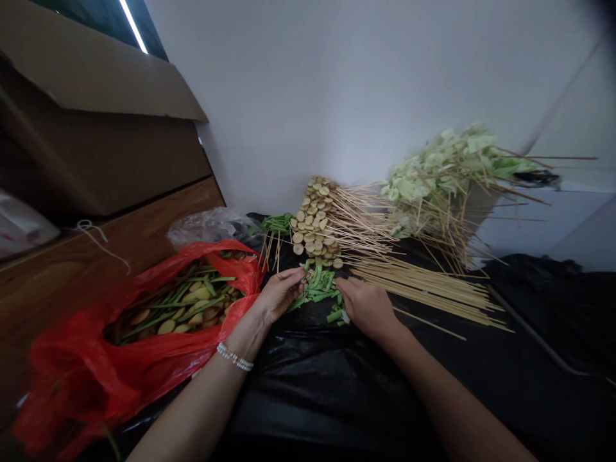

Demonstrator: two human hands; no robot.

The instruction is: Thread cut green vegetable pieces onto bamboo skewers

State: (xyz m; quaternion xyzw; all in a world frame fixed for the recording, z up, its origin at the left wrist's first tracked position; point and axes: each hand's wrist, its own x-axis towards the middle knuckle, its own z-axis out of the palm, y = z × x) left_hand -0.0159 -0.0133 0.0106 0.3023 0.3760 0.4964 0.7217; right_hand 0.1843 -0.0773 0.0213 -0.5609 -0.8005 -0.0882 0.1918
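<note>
There you were, hands in at the middle: your left hand point(279, 295) and your right hand point(368, 307) closed in on a small heap of cut green stalks point(317, 287), which lay between them on a black plastic sheet point(308, 378). Your left grip curled in, its fingertips point(301, 274) on the near end of the heap. Your right grip arched over the other side, its fingers point(342, 289) bent down onto the stalks. Pressed together or pinching a single piece? You couldn't tell from this view; the fingers hid it.

Right behind the heap stood a stack of round tan slices on skewers point(312, 221), and long bamboo skewers point(423, 289) fanned out past your right hand, their ends lying close by it. Farther right, skewered pale green leaves point(443, 173) were piled against a white wall point(337, 96). On your left, a red plastic bag point(96, 378) gaped open on green stalks and yellowish slices point(192, 298), its edge just beside your left wrist and its beaded bracelet point(234, 357). A clear plastic bag point(212, 228) sat behind it.
</note>
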